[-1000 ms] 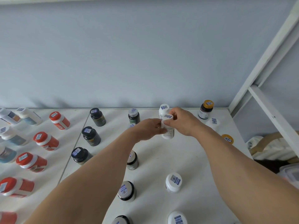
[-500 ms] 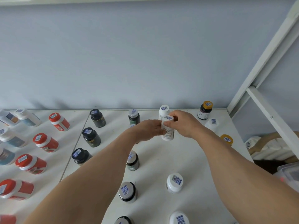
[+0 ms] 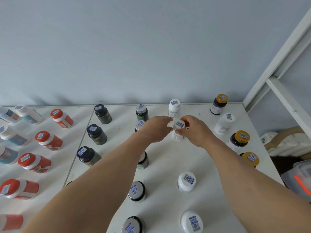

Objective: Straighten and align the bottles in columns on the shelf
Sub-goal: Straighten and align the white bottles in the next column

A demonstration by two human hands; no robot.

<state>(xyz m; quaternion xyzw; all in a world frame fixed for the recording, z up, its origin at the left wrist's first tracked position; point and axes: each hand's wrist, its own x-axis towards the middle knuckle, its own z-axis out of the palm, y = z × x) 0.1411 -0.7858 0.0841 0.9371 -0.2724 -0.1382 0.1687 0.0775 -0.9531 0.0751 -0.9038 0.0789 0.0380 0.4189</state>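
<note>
Near the shelf's (image 3: 168,165) back edge, both hands (image 3: 158,128) (image 3: 195,130) are gripping one white bottle (image 3: 178,132); nearer bottles are awaiting alignment.

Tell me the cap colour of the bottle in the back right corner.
Gold-yellow cap with a blue-and-white sticker, on a dark bottle; head view.

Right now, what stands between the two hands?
In the head view, a small white plastic bottle with a blue barcode sticker on its cap stands between the left hand and the right hand; both grip it.
</note>
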